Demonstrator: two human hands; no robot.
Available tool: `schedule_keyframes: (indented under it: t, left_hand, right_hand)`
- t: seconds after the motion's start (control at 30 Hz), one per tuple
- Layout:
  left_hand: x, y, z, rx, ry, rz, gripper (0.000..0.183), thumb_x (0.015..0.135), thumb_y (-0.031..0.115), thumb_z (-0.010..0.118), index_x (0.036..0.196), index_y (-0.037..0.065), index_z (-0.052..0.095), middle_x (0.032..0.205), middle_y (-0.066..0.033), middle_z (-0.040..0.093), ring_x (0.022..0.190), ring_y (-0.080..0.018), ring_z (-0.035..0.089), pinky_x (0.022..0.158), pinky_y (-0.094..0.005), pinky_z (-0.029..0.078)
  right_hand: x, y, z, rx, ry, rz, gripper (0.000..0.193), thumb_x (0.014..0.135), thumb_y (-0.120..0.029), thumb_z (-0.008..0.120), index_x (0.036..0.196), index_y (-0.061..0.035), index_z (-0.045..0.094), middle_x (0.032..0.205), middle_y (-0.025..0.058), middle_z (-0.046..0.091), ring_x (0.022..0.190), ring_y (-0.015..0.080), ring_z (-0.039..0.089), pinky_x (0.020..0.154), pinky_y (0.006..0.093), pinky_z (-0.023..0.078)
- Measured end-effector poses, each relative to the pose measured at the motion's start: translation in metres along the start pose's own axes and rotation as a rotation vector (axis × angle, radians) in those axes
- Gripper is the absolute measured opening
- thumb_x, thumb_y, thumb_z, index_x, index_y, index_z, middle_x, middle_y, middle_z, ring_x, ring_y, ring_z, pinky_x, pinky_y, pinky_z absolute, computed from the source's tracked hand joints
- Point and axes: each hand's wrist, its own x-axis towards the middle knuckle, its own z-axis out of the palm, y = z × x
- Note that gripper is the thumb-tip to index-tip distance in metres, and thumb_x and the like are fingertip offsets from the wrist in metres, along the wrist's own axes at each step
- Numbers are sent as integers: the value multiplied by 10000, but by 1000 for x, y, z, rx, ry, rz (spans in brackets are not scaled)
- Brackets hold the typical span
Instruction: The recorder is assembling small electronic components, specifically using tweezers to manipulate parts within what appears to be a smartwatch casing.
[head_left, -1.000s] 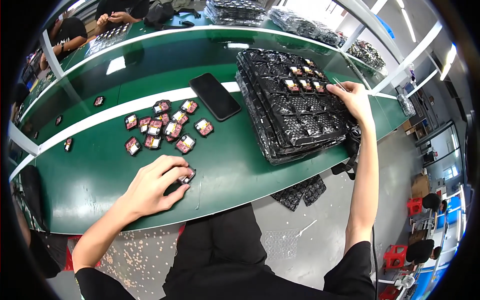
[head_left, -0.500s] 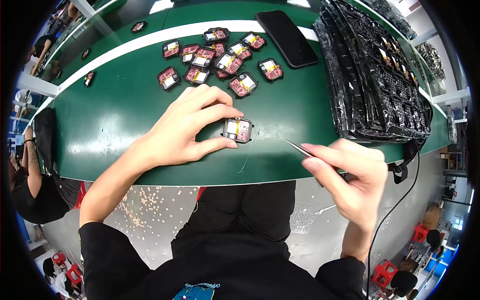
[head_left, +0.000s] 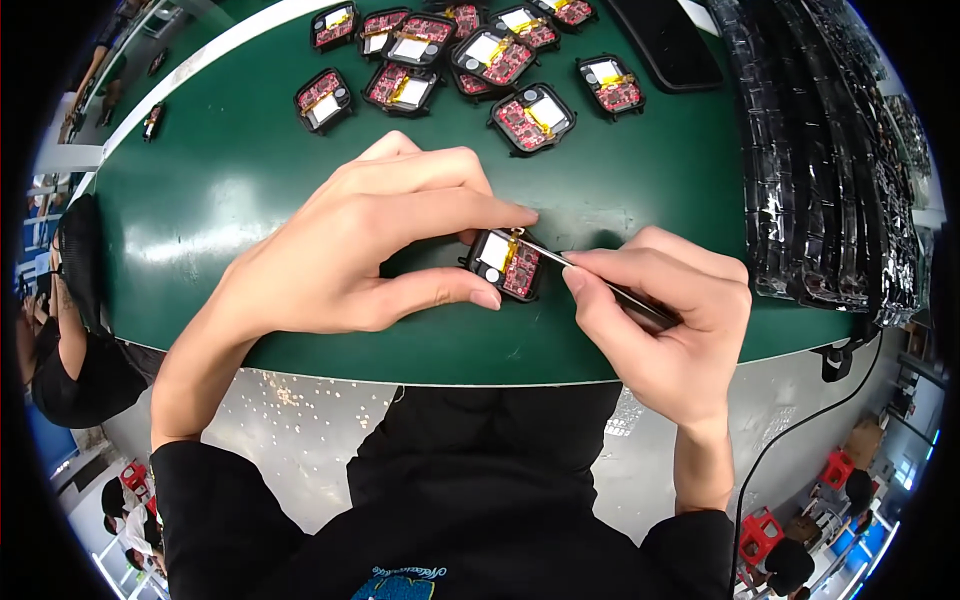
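Note:
An opened smartwatch case (head_left: 522, 272) lies on the green tabletop, its red circuit board, white block and yellow tape facing up. My left hand (head_left: 365, 245) pins it between thumb and forefinger at its left and upper edges. Slim metal tweezers (head_left: 625, 297) are pinched in my right hand (head_left: 670, 320). Their tip touches or hovers at the case's upper edge, beside a small flex connector; which of the two I cannot tell. Further back lie several similar watch cases (head_left: 532, 120), some overlapping.
A black phone (head_left: 672, 45) lies at the back right. Stacked black plastic trays (head_left: 810, 180) stand along the right side. A cable (head_left: 790, 425) hangs past the table's right end. At the far left another person's arm (head_left: 68, 325) shows beside a black bag or chair back (head_left: 78, 255).
My right hand has brought the tweezers left to the watch case. The case now sits slightly tilted under my left fingers. My view has come closer to the table.

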Motion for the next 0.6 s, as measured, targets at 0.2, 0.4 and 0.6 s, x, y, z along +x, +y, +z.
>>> schedule_keyframes:
  t: [0.2,0.4,0.6]
  left_hand:
    - [1,-4,0,4,-3,10,655,767,322,955,1334,35,795,977,-44,724,871,-213,641,824,-346,392]
    - [3,-1,2,-11,30,-34,663,747,359,976,1285,20,788,960,-40,722,821,-191,622,773,-328,405]
    - [3,0,2,23,28,-39,585,772,351,980,1222,30,787,989,-40,732,793,-170,603,723,-306,424]
  right_hand:
    - [1,-1,2,-11,8,10,151,828,95,846,965,30,854,691,5,639,568,40,487,515,233,298]
    - [-1,1,-2,-36,21,-50,208,814,107,849,1008,34,859,706,3,644,551,29,461,512,231,287]
    - [-5,3,3,-180,82,-172,284,779,123,873,1051,42,861,754,10,676,531,14,429,495,223,280]
